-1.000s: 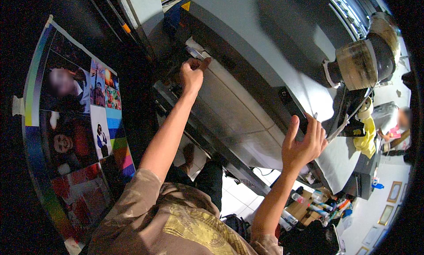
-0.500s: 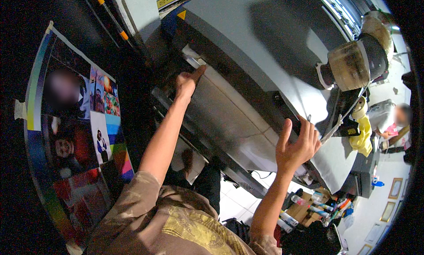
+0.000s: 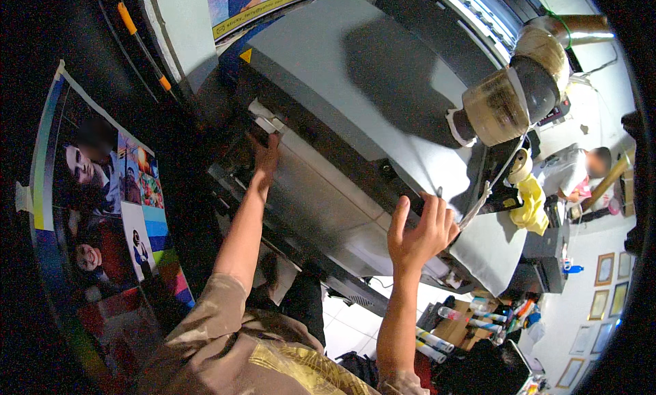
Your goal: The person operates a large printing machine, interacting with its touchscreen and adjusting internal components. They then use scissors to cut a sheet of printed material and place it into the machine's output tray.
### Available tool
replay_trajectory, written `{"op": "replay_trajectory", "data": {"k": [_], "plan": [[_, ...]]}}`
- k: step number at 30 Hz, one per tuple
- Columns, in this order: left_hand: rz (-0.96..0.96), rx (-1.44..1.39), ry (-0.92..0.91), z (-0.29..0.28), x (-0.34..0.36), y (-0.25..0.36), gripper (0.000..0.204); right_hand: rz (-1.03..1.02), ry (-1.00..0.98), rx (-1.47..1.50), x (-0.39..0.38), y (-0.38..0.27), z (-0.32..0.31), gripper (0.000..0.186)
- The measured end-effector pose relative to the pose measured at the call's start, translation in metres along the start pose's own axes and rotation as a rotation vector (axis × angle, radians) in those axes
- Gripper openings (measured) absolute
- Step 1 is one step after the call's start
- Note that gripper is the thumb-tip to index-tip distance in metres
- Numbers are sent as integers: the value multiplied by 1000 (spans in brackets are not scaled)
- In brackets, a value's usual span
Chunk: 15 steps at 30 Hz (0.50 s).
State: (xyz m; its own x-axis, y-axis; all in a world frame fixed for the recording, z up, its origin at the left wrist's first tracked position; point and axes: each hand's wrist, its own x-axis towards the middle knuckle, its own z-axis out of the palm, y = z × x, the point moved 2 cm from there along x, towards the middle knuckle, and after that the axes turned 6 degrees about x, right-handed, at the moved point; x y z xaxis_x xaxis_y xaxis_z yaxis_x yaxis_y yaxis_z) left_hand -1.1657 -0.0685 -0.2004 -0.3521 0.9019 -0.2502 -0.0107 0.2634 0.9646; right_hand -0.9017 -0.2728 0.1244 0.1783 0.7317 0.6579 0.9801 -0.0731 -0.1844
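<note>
In the head view, the sheet (image 3: 328, 200) lies slantwise across the front of the machine (image 3: 307, 46), from the far left toward the near right, between the dark band (image 3: 335, 132) under the grey cover and the dark rail (image 3: 321, 275) on the near side. It is greyish and dully shiny, with thin lines across it; whether it is a loose film or a fixed panel cannot be told.

The left hand (image 3: 265, 156) is at the sheet's far left end, its fingers at or just beside the white tab (image 3: 265, 118). That grip is dim and partly turned away, so whether it pinches anything cannot be told. The right hand (image 3: 422, 232) is at the band's near right end, palm down. Its grip is spread, the thumb well apart from the fingers, with nothing clamped between; the fingertips seem to rest on the band or hang just above it.

Judging by its look, the sheet would be light for its breadth but awkward, probably smooth and a little slippery, and apt to crease or scuff if pulled by one corner. The ends look the best places to take hold, with flat fingers and even tension. The tab seems thin, better pinched lightly than tugged. The cover looks stiff and heavier. Near the right hand, the pale cable (image 3: 475, 210) could snag a wrist.
</note>
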Motion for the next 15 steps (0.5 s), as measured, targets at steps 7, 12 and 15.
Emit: {"op": "replay_trajectory", "data": {"k": [7, 12, 15], "plan": [[267, 137, 130, 1, 15, -12, 119, -22, 20, 8, -1, 1, -1, 30], [194, 130, 51, -8, 9, -8, 118, -32, 28, 16, -1, 2, -2, 31], [114, 161, 7, -16, 2, 10, 125, -36, 34, 12, -1, 3, -3, 31]]}}
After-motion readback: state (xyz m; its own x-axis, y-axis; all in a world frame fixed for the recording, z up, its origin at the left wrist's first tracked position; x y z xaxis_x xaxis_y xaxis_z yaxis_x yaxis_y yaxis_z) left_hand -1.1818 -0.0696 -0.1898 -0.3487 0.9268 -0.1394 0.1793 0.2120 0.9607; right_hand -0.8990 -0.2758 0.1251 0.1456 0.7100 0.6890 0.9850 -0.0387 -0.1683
